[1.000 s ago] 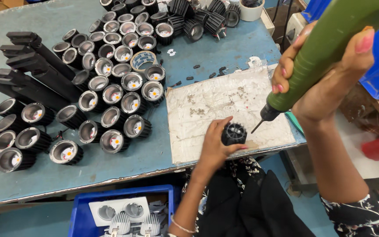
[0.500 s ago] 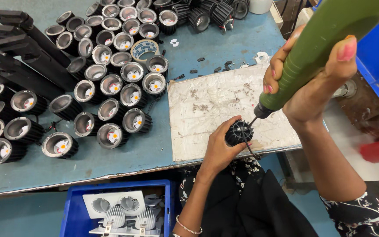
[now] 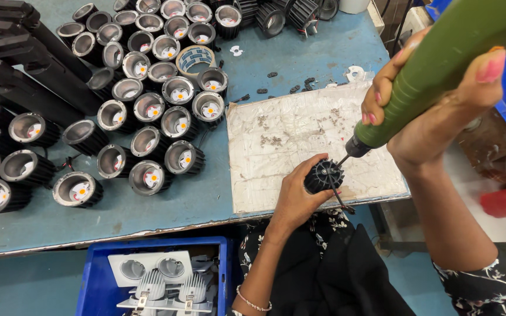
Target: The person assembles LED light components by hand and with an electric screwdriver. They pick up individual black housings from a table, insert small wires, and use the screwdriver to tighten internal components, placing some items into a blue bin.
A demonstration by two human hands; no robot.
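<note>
Black finned lamp housing (image 3: 324, 175) is sitting on the white board (image 3: 276, 158) at the surface's (image 3: 165, 205) near edge — my left hand (image 3: 297, 196) is gripping its ribbed side, my right hand (image 3: 434, 117) clenching the green screwdriver (image 3: 434, 70). It looks rigid and fairly heavy; the fins give purchase. The driver's tip and the screw are hidden.

My left hand (image 3: 297, 196) grips a black finned lamp housing (image 3: 323, 175) on the white work mat (image 3: 288, 140). My right hand (image 3: 434, 111) holds a green electric screwdriver (image 3: 440, 70), bit touching the housing.
</note>
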